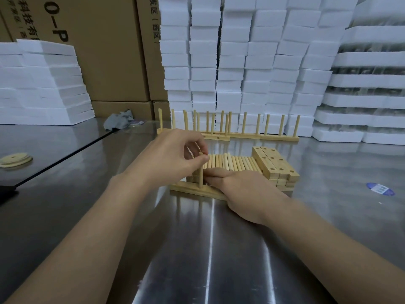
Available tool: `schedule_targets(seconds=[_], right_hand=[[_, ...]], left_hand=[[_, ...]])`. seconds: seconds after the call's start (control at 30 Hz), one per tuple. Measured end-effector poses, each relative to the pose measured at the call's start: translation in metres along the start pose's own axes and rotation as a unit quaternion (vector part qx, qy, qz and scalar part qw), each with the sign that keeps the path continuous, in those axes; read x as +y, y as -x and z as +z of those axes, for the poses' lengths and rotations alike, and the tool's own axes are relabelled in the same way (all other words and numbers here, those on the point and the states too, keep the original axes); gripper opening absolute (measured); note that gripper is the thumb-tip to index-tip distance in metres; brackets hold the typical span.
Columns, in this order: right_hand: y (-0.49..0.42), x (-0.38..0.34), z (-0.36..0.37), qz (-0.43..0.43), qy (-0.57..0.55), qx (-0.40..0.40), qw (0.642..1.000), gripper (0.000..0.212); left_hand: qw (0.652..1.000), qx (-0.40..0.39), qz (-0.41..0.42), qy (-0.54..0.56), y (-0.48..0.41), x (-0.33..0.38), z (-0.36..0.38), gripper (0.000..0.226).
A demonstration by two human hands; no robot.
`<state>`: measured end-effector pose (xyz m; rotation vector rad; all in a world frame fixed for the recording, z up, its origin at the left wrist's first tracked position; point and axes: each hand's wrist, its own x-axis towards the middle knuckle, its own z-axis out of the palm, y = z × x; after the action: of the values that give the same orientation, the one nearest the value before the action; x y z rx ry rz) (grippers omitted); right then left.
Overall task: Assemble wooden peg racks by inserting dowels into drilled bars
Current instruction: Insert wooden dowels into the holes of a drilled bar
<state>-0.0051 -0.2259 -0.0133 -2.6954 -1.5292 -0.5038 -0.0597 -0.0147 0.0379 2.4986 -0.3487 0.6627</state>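
Observation:
A drilled wooden bar (pixel 188 189) lies flat on the steel table in front of me. One dowel (pixel 200 176) stands upright in it, and my left hand (pixel 173 156) pinches its top between thumb and fingers. My right hand (pixel 243 191) lies over the right part of the bar and holds it down, fingers pointing left toward the dowel. Behind the bar a row of loose dowels (pixel 232 162) rests on stacked bars. A stack of drilled bars (pixel 274 165) sits at the right.
Finished peg racks (pixel 230 128) stand in a row farther back. White foam blocks (pixel 252 62) and cardboard boxes (pixel 105 51) wall off the rear. A grey rag (pixel 118 120), round wooden discs (pixel 15 160) at left and a blue sticker (pixel 380 189) at right lie on the steel table (pixel 210 249).

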Motion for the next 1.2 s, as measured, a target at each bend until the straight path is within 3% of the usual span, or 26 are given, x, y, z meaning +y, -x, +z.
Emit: schedule_targets(seconds=[0.23,0.43,0.6,0.8,0.9,0.97,1.07,1.13,1.2], right_hand=[[-0.008,0.000,-0.002,0.090,0.006,0.123,0.988,0.025],[-0.037,0.002,0.002,0.102,-0.007,0.107,0.989,0.043],[-0.048,-0.006,0.005,0.086,-0.008,0.134,0.987,0.036],[-0.042,-0.010,-0.004,0.046,0.039,0.114,0.992,0.033],[-0.029,-0.007,-0.023,0.060,0.031,0.184,0.981,0.024],[-0.016,-0.002,-0.037,0.141,-0.094,0.277,0.946,0.017],[0.003,0.006,-0.053,0.234,-0.383,0.373,0.812,0.010],[0.015,0.007,-0.056,0.260,-0.505,0.382,0.729,0.012],[0.023,0.006,-0.054,0.282,-0.563,0.369,0.683,0.011]], left_hand=[[1.000,-0.002,-0.001,0.010,0.000,-0.005,-0.002,0.009],[1.000,-0.002,-0.013,0.023,-0.001,-0.006,-0.004,0.011],[0.998,-0.003,-0.029,0.064,0.002,-0.004,-0.008,0.023],[0.998,-0.007,-0.039,0.055,0.003,-0.008,-0.007,0.026],[0.998,0.008,-0.039,0.058,0.003,-0.008,-0.005,0.028],[0.997,0.040,-0.036,0.049,0.003,-0.007,-0.003,0.026],[0.995,0.066,-0.034,0.064,0.002,-0.003,-0.001,0.025],[0.992,0.074,-0.029,0.096,0.003,0.004,0.001,0.029],[0.987,0.095,-0.021,0.125,0.001,0.011,0.002,0.026]])
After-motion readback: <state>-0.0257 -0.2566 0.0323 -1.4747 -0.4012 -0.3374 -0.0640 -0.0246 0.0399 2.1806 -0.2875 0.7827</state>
